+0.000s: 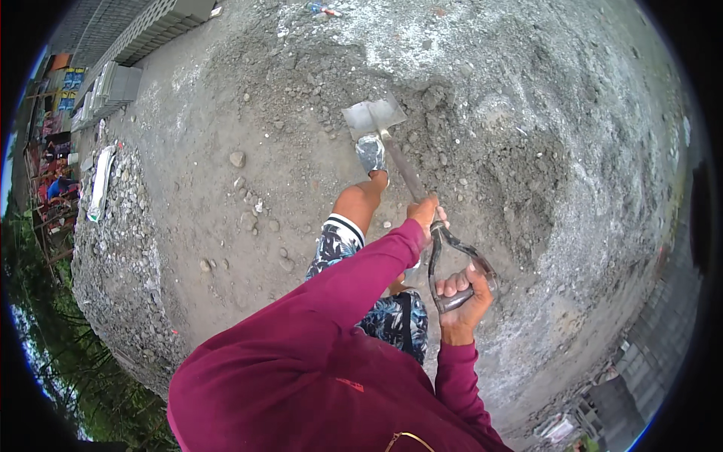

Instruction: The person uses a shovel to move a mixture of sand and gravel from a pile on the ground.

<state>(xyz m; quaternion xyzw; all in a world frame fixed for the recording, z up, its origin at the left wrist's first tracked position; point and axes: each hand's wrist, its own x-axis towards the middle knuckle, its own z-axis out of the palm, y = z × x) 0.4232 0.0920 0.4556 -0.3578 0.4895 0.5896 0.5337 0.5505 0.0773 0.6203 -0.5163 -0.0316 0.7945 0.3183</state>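
Ground (pixel 196 192) is spreading grey and gravelly outdoors, whitening rightward | concrete blocks (pixel 119 84) are standing upper left | shovel (pixel 404 173) is pointing away, blade (pixel 385 113) beside loose soil (pixel 435 102) | left grip (pixel 426 212) is clasping shaft, right grip (pixel 467 292) is wrapping handle (pixel 433 267)

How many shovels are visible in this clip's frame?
1. The shovel slants from its metal blade, just beyond the gray shoe, back to its D-shaped handle at center right. Others may be hidden in the distant clutter at the left edge.
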